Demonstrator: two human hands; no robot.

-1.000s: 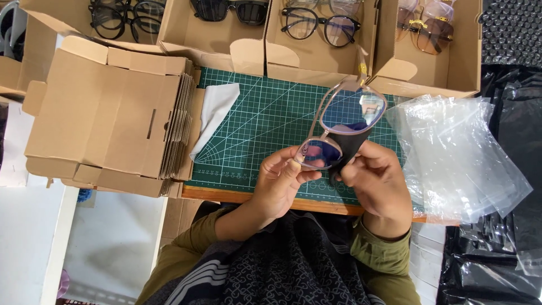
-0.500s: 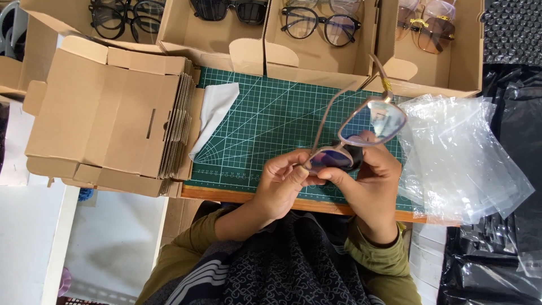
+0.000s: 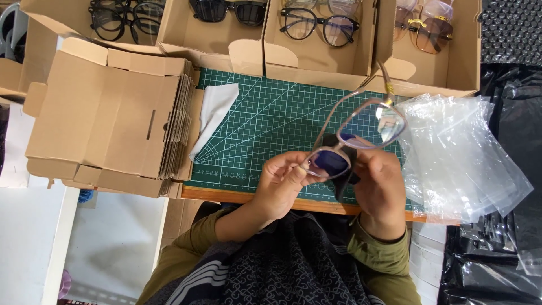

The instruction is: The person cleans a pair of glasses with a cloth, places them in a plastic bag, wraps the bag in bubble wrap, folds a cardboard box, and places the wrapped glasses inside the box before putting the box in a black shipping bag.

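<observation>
Tilted further over since a second ago, the glasses (image 3: 353,138) now lie with one lens low by the left hand (image 3: 282,189) and the other raised toward the far right, one arm of the frame pointing up at the boxes. Both hands have shifted with them. The left hand has its fingers closed on the rim of the near lens. The right hand (image 3: 381,186) is closed on a dark cloth (image 3: 344,164) pressed under that same lens, so the wiping looks to be going from one lens to the other, though that is a judgement. The glasses are held in the air over the near edge of the surface, above the green cutting mat (image 3: 265,124).

Just right of the right hand a stack of clear plastic bags (image 3: 457,158) spreads over the mat's right edge, near enough for the frame's raised end to brush it. A white cloth (image 3: 212,116) lies on the mat's left side, beside a pile of flat cardboard boxes (image 3: 107,118) at the left edge. Along the far edge stand open cardboard boxes (image 3: 316,65), each with glasses inside: black frames (image 3: 319,25) in the middle one, tinted pairs (image 3: 423,25) at the far right corner. Black plastic sheeting (image 3: 508,248) fills the right side, well apart from the hands.
</observation>
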